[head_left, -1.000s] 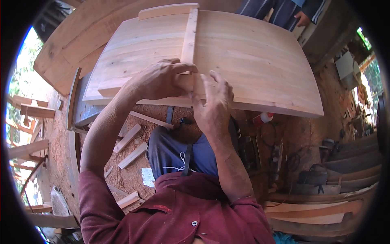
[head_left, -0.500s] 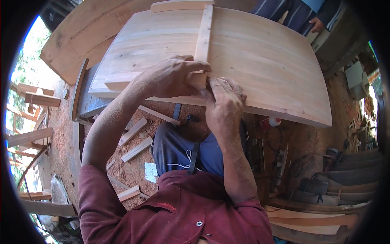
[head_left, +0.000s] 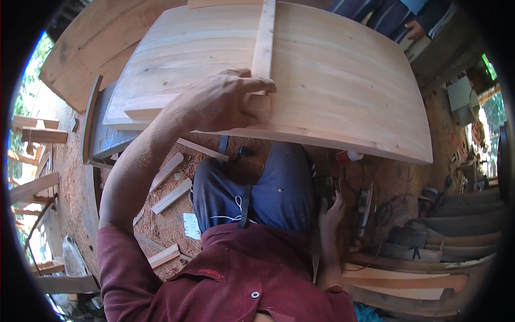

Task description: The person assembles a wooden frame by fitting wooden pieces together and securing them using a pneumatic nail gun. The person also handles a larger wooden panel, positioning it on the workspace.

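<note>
My left hand (head_left: 230, 102) lies at the near edge of a broad pale wooden panel (head_left: 343, 80). Its fingers wrap round the end of a wooden strip (head_left: 150, 105) that runs along this edge. A longer wooden batten (head_left: 263, 45) crosses the panel away from me and meets the strip by my fingertips; my hand partly covers the joint. Low at my right side, beside my hip, is my right hand (head_left: 331, 210). It is next to a dark object (head_left: 327, 188) in shadow, and its fingers are too dim to read.
Under the panel, wood offcuts (head_left: 171, 196) lie among shavings on the floor. At the far right another person's hand (head_left: 414, 30) shows beside the panel. A red-and-white container (head_left: 350, 156) and cables are below the right edge. Curved boards (head_left: 461, 231) are stacked at the right.
My right hand has let go of the joint on the panel and dropped to my right hip. My left hand stays on the strip. The view has shifted slightly.
</note>
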